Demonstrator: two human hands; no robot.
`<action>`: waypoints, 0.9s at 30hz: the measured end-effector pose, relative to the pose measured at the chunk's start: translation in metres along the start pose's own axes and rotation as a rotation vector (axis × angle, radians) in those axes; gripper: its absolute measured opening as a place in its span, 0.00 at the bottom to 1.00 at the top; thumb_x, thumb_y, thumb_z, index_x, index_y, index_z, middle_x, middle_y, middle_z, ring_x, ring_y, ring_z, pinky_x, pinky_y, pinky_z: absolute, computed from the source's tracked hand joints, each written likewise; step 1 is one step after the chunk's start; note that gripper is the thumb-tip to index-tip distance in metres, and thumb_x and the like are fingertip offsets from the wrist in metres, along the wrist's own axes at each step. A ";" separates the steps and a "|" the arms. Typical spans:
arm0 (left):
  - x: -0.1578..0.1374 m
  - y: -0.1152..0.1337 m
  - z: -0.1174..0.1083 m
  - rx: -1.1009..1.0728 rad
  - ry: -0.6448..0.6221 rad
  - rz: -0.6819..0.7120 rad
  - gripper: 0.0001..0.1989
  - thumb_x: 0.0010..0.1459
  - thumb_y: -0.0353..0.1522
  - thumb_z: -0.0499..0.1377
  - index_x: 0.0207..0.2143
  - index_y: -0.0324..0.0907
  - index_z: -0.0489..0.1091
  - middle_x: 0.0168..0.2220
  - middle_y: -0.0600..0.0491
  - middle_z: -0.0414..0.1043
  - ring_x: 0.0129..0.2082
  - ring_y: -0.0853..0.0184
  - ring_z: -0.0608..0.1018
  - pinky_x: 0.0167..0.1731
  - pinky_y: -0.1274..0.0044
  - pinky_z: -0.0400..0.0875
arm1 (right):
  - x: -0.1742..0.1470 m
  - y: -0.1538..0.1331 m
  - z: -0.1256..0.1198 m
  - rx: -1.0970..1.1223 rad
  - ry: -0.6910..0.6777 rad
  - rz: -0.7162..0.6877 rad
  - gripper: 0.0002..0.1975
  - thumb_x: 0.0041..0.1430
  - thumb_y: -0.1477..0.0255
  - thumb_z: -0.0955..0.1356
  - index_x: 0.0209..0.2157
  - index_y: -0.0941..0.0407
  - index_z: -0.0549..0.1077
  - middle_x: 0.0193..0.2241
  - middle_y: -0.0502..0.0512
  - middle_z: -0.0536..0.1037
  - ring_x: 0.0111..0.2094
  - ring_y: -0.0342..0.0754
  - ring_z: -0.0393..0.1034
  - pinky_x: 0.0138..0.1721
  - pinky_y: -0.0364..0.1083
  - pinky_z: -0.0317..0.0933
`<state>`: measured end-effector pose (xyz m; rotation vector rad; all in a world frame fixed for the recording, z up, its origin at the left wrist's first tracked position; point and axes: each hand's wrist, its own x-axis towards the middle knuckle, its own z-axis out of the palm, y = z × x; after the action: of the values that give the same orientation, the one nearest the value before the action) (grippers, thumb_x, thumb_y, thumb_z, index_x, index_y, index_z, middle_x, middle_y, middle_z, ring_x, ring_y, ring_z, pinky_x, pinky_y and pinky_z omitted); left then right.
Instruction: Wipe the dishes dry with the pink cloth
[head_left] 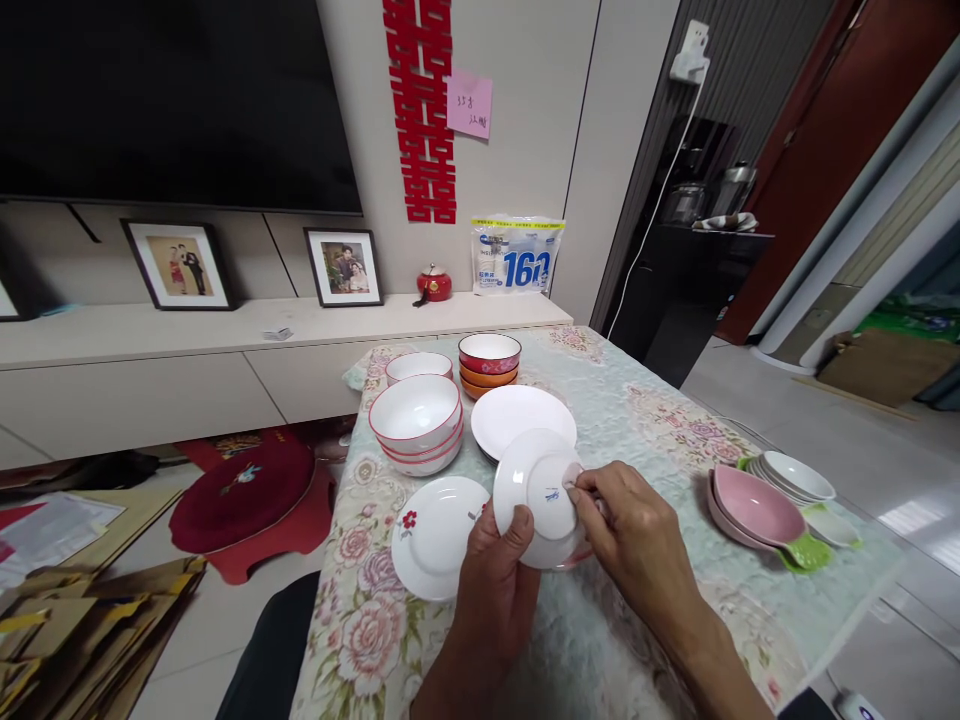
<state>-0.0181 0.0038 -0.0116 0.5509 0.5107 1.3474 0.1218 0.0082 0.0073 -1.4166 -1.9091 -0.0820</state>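
A small white plate (517,480) is tilted up with its underside facing me, and a blue maker's mark shows at its centre. My left hand (499,560) grips its lower left edge, thumb on the underside. Pressed against the right part of the underside, my right hand (626,520) has thumb and forefinger pinched together; what lies between them is too small to make out. Part of another dish with a red edge shows just below the held plate. On the table to the left lies a white plate with red flowers (431,540). Behind is a larger white plate (517,415).
White red-rimmed bowls (416,420) stand stacked at the table's left, beside stacked red and orange bowls (489,365). Pink leaf-handled dishes (757,505) and white bowls (799,475) sit far right. A floral cloth (622,430) covers the table. A red stool (247,500) stands left.
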 end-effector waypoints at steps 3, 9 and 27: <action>-0.001 -0.001 -0.001 0.022 0.013 -0.005 0.26 0.56 0.39 0.65 0.55 0.40 0.71 0.47 0.43 0.79 0.50 0.54 0.78 0.53 0.65 0.68 | -0.003 -0.008 -0.001 0.066 -0.086 -0.011 0.07 0.66 0.72 0.64 0.32 0.55 0.69 0.30 0.52 0.71 0.33 0.49 0.65 0.34 0.47 0.57; -0.005 -0.005 0.005 -0.054 -0.084 -0.094 0.24 0.58 0.36 0.64 0.56 0.40 0.71 0.46 0.43 0.79 0.49 0.54 0.78 0.52 0.66 0.69 | 0.001 -0.012 -0.003 0.139 -0.018 -0.091 0.06 0.67 0.74 0.63 0.34 0.55 0.69 0.31 0.53 0.72 0.35 0.48 0.66 0.37 0.47 0.58; -0.004 -0.008 0.005 -0.072 -0.061 -0.098 0.23 0.55 0.37 0.66 0.53 0.39 0.74 0.45 0.43 0.81 0.49 0.53 0.78 0.51 0.65 0.70 | 0.008 0.015 0.001 0.259 0.087 0.078 0.06 0.64 0.68 0.67 0.34 0.54 0.74 0.33 0.54 0.75 0.39 0.50 0.69 0.41 0.49 0.62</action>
<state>-0.0092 -0.0017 -0.0129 0.5002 0.4322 1.2472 0.1336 0.0209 0.0059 -1.2883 -1.7226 0.1342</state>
